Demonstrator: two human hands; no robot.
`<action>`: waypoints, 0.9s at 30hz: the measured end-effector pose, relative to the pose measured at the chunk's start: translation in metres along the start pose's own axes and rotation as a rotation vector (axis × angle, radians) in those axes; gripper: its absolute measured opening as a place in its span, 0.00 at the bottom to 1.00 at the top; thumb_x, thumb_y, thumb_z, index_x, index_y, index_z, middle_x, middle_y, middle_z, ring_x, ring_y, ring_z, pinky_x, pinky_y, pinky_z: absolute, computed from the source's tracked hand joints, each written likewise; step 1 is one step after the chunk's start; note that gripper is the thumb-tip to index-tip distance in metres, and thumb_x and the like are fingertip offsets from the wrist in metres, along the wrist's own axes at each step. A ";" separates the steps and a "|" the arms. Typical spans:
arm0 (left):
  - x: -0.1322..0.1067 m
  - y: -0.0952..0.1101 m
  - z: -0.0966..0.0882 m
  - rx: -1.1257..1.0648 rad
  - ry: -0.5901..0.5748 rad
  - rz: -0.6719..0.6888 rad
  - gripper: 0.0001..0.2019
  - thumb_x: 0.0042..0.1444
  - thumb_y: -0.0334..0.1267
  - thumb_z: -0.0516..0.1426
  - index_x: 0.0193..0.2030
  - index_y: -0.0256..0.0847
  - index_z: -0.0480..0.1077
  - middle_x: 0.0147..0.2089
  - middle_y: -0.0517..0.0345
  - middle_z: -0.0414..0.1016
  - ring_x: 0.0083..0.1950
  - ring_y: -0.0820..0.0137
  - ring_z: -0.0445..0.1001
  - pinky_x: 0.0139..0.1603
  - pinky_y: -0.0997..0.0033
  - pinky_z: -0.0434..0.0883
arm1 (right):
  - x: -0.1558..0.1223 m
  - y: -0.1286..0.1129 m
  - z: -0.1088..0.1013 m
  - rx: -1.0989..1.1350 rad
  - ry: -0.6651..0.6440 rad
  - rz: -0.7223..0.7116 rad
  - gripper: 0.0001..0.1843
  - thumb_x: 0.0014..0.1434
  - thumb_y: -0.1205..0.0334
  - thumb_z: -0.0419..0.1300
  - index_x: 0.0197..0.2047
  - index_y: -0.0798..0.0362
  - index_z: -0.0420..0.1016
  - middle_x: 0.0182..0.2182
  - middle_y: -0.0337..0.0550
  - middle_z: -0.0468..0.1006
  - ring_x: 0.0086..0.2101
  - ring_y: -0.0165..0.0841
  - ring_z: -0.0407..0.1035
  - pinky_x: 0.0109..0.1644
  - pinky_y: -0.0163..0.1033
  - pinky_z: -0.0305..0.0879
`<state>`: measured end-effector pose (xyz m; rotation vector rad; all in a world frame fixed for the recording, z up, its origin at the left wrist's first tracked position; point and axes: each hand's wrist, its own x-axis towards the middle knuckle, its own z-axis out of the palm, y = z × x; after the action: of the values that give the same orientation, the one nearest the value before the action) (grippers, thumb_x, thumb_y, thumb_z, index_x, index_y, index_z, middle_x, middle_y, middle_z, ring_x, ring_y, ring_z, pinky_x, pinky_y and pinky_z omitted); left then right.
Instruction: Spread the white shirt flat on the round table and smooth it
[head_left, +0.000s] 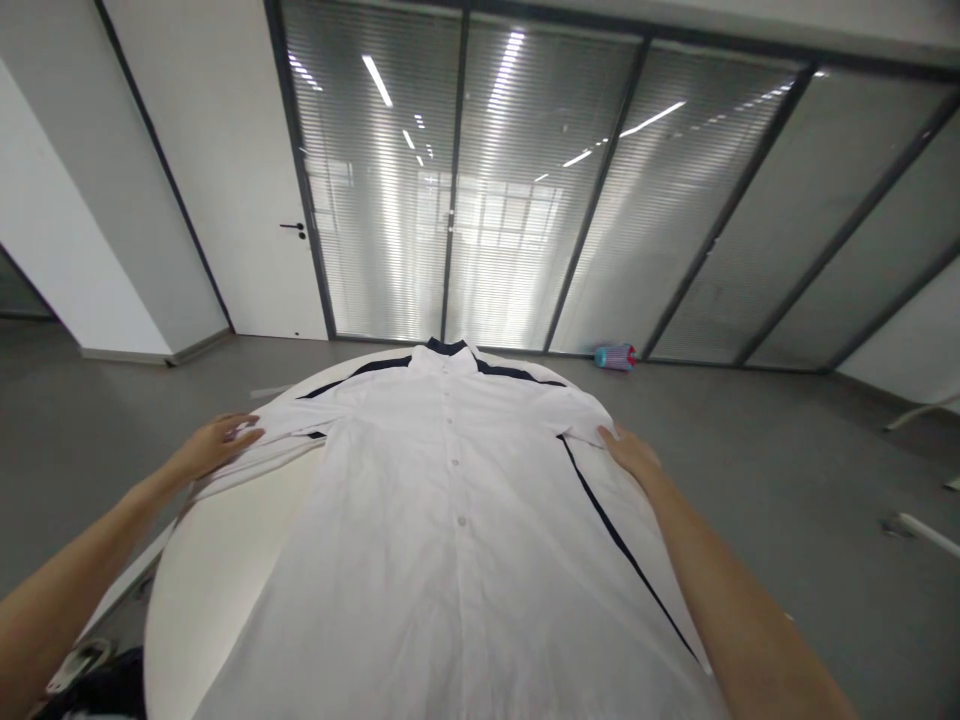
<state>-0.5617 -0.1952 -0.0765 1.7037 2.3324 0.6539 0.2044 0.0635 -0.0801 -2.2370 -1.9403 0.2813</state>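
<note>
A white button-front shirt (420, 560) with dark trim on its collar, shoulders and side lies spread on a round white table (217, 560). Its collar points away from me and its buttons face up. At the left, my left hand (219, 445) is closed on the end of one sleeve, which stretches out over the table edge. My right hand (630, 452) grips the other sleeve at the right, thumb on top and the remaining fingers mostly hidden. The shirt's lower hem runs out of view at the bottom.
Beyond the table stands a glass partition (502, 200) with blinds, beside a white door (247, 230). A blue and pink bundle (615, 356) lies on the grey floor at its foot. White legs (930, 535) of some furniture show at the right; dark items (97, 685) sit lower left.
</note>
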 end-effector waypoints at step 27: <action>-0.037 0.017 -0.036 0.244 0.452 -0.010 0.29 0.57 0.63 0.49 0.51 0.40 0.69 0.45 0.49 0.71 0.49 0.58 0.71 0.52 0.60 0.69 | -0.008 -0.003 -0.002 0.004 0.041 0.004 0.39 0.68 0.39 0.42 0.71 0.58 0.61 0.64 0.60 0.67 0.62 0.55 0.63 0.65 0.59 0.58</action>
<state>-0.5495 -0.2341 -0.0412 1.7909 2.8279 0.8601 0.2014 0.0556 -0.0768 -2.2267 -1.9138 0.2376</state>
